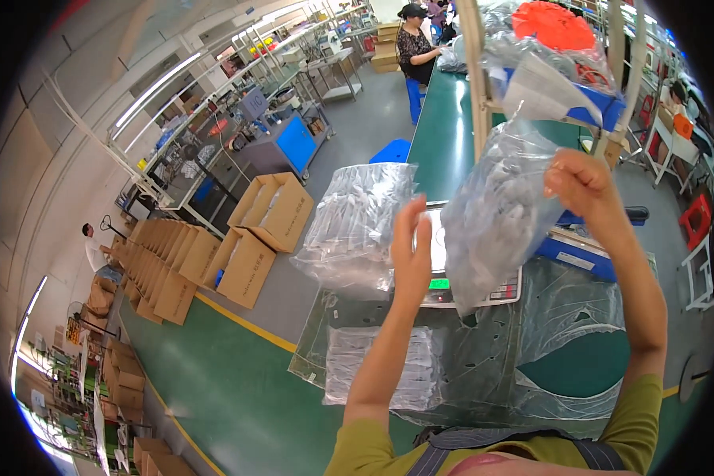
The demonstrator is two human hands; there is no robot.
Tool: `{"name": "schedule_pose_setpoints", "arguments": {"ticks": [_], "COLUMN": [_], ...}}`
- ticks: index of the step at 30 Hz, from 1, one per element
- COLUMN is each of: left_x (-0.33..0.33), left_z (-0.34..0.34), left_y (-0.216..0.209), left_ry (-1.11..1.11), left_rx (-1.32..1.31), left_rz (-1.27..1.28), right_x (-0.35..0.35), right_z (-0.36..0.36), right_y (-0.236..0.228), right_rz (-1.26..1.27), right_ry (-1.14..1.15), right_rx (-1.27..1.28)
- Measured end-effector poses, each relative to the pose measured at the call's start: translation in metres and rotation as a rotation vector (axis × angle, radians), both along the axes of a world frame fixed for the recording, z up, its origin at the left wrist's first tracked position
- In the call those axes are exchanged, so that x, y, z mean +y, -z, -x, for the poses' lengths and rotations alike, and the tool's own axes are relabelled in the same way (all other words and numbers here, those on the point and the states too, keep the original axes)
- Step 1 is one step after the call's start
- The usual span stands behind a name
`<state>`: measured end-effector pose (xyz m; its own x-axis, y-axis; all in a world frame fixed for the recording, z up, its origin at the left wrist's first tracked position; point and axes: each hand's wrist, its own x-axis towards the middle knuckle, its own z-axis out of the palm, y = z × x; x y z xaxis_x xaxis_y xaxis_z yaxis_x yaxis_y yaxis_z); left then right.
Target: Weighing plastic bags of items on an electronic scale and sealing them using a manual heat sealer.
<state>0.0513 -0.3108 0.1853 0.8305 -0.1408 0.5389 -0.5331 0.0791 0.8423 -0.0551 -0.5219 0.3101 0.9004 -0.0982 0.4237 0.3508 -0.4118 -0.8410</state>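
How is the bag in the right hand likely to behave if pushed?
The bag is probably floppy, given its wrinkles. Its clear, shiny surface may be slippery. Held near its upper edge by the right hand, it would likely swing.

Single head view, left fisheye of worn pair; looks down and ahead past left hand (411, 250) and right hand (585, 184), both near; green worktable (443, 155) beyond, floor (222, 377) off left

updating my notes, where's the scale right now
The scale sits just right of centre in the head view, partly hidden behind the clear bag held in the right hand.
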Motion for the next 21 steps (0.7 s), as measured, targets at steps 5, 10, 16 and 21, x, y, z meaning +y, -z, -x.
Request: {"name": "schedule_pose_setpoints", "arguments": {"ticks": [5,10,16,21], "left_x": [-0.124,-0.163,-0.15,-0.165], "left_z": [-0.017,0.079,0.174,0.2], "left_y": [0.013,0.075,0.082,0.095], "left_ry": [0.83,0.941,0.7,0.666], "left_rx": [0.755,0.991,0.973,0.58], "left_rz": [0.115,-0.035,0.348,0.136], "right_x": [-0.052,-0.086,-0.137,-0.178], "right_z": [0.051,0.117,0.229,0.28], "right_y": [-0.007,0.029,0.086,0.176], "right_rz": [-0.059,-0.065,-0.073,-0.264], "right_ry": [-0.045,-0.039,0.152,0.414], "right_rx": [0.019,0.164,0.156,0.314]}}
